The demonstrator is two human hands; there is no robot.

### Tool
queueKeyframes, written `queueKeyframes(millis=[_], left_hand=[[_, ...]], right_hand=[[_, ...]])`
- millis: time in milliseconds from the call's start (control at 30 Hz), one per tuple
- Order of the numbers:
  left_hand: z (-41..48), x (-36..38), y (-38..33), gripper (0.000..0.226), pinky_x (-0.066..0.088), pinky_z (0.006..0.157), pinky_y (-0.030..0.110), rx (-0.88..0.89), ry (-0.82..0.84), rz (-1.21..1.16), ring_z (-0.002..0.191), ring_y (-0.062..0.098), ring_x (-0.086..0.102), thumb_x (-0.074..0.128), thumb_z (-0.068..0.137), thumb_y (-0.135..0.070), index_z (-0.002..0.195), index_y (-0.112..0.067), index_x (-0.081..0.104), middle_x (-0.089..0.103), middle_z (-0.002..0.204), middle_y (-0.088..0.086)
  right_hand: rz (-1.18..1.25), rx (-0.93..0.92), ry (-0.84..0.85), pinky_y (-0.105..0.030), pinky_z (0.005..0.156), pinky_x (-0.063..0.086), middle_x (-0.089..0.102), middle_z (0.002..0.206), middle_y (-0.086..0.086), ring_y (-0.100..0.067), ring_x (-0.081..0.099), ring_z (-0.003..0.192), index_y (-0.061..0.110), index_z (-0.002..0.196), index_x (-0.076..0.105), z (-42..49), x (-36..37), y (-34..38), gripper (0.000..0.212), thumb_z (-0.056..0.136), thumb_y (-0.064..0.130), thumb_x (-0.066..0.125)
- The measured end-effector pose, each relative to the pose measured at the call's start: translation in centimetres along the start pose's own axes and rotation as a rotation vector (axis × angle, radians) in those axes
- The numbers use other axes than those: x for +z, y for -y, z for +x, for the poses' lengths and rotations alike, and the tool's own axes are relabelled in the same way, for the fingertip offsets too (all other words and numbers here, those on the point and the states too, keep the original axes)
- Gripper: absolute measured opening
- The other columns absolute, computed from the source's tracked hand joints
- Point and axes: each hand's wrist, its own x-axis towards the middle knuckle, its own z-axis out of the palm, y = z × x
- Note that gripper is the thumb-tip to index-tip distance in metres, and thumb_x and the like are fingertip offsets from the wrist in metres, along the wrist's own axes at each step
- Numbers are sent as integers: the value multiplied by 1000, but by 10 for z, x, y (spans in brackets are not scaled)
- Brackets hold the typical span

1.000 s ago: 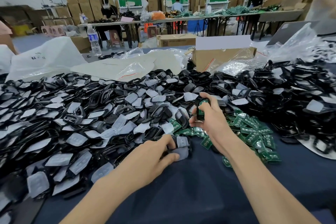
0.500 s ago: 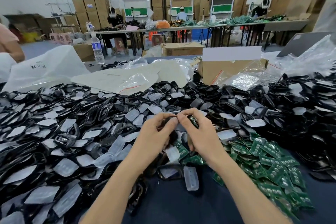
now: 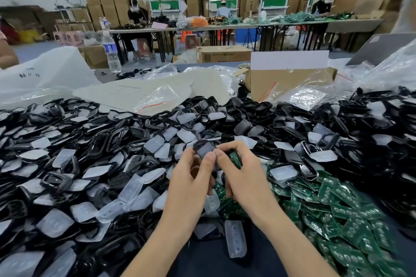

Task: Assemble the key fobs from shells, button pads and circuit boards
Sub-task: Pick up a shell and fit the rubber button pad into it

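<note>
Both hands meet just above the heap, close in front of the person. The left hand (image 3: 191,180) holds a black shell (image 3: 205,149) up from below, with its fingers curled behind the piece and its thumb laid flat on the shell's lower edge. The right hand (image 3: 246,175) pinches the same shell's right side between thumb and forefinger. A green circuit board (image 3: 235,158) is tucked under its other curled fingers, just beside the shell. The shell's face looks greyish, and I cannot tell whether a button pad sits in it.

Beneath the hands and far out to the left spreads a deep heap of black shells (image 3: 90,141), mixed with translucent button pads (image 3: 155,143). To the right of the wrists lies a pile of green circuit boards (image 3: 337,204). One loose pad (image 3: 235,239) lies on the dark counter (image 3: 225,263) between the forearms. Behind the heap are a cardboard box (image 3: 288,81), crumpled plastic bags (image 3: 153,94) and a water bottle (image 3: 110,51).
</note>
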Motion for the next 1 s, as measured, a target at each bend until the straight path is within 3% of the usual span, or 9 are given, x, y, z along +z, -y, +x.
queueKeyframes(millis=[100, 200, 300, 400, 600, 867, 1000], left_hand=[[0, -4, 0, 29, 51, 51, 28, 73, -27, 124, 58, 11, 59, 52, 103, -34, 78, -50, 53, 60, 67, -11], [0, -8, 5, 26, 51, 52, 42, 148, -45, 278, 54, 18, 59, 50, 103, -36, 81, -48, 48, 61, 67, -6], [2, -11, 6, 25, 45, 48, 31, 185, -49, 364, 51, 13, 57, 48, 103, -37, 84, -53, 46, 63, 67, -4], [2, -11, 5, 23, 48, 50, 24, 148, -44, 306, 55, 10, 63, 46, 104, -38, 87, -53, 46, 65, 68, -8], [-2, -4, -1, 17, 52, 53, 44, 122, 20, 221, 55, 20, 60, 46, 103, -42, 88, -50, 48, 63, 66, -5], [-3, -6, -1, 10, 53, 58, 40, 139, -32, 239, 60, 13, 62, 46, 102, -44, 97, -38, 52, 65, 71, -6], [-2, -7, -7, 11, 50, 53, 29, 178, -82, 190, 59, 12, 60, 46, 101, -41, 99, -37, 56, 65, 77, -5]], right_hand=[[-13, -4, 18, -19, 39, 38, 60, 53, 12, -10, 45, 39, 38, 88, 60, 0, 0, -1, 12, 100, 37, 62], [-46, 3, 31, -21, 39, 38, 68, 63, 10, -12, 45, 40, 40, 88, 59, -1, 0, -3, 11, 99, 41, 62], [-87, 11, 30, -21, 40, 39, 69, 66, 12, -11, 47, 40, 39, 91, 60, -1, -1, -4, 8, 98, 43, 62], [-129, -14, 22, -18, 39, 38, 65, 61, 17, -10, 47, 39, 40, 90, 59, -2, 0, -4, 9, 98, 44, 61], [-36, 36, 4, -17, 38, 36, 60, 51, 8, -9, 49, 38, 36, 89, 62, -2, 1, -1, 11, 100, 40, 61], [103, 118, 94, -19, 39, 39, 57, 50, 6, -8, 51, 40, 42, 95, 66, -1, 0, 3, 8, 97, 47, 60], [330, 206, 174, -23, 41, 38, 60, 59, 1, -12, 51, 45, 31, 110, 72, 1, 2, 4, 25, 105, 37, 49]])
